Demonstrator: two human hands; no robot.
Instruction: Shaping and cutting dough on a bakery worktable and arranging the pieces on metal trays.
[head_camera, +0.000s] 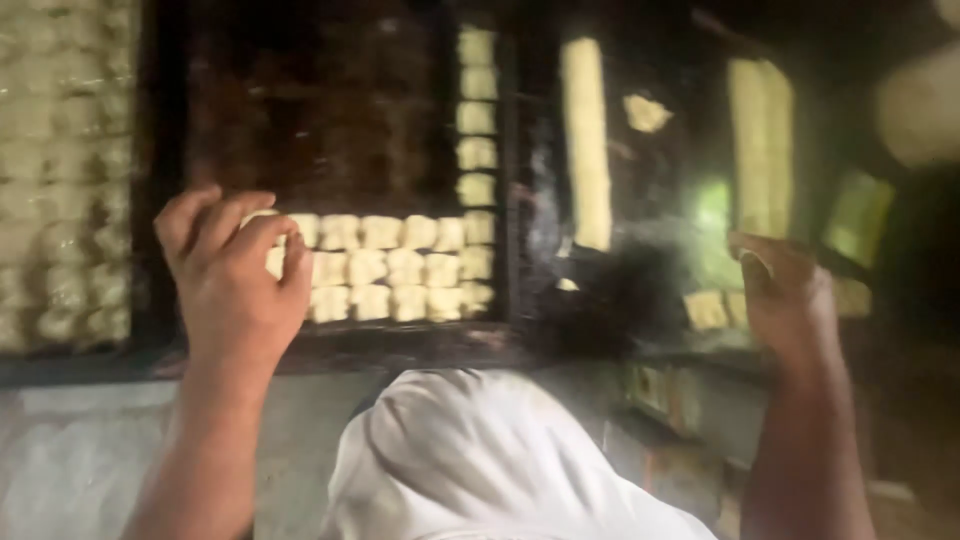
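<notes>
Pale dough pieces (385, 262) are touched by curled left hand (235, 275) fingers; right hand (785, 290) pinch state can't be told.

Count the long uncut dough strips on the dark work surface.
2: one strip just right of the tray, one wider strip further right. Blur may hide others.

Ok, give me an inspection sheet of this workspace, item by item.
Surface: dark work board, blurred.
Job's things: dark tray partly filled with pale dough squares; two long dough strips and cut pieces at right.
Clutter: full tray at far left.
Grippers: left hand on the squares' corner; right hand by the cut pieces, grip unclear.
Cables: nothing seen.
Surroundings: white cloth below; dim light.
</notes>
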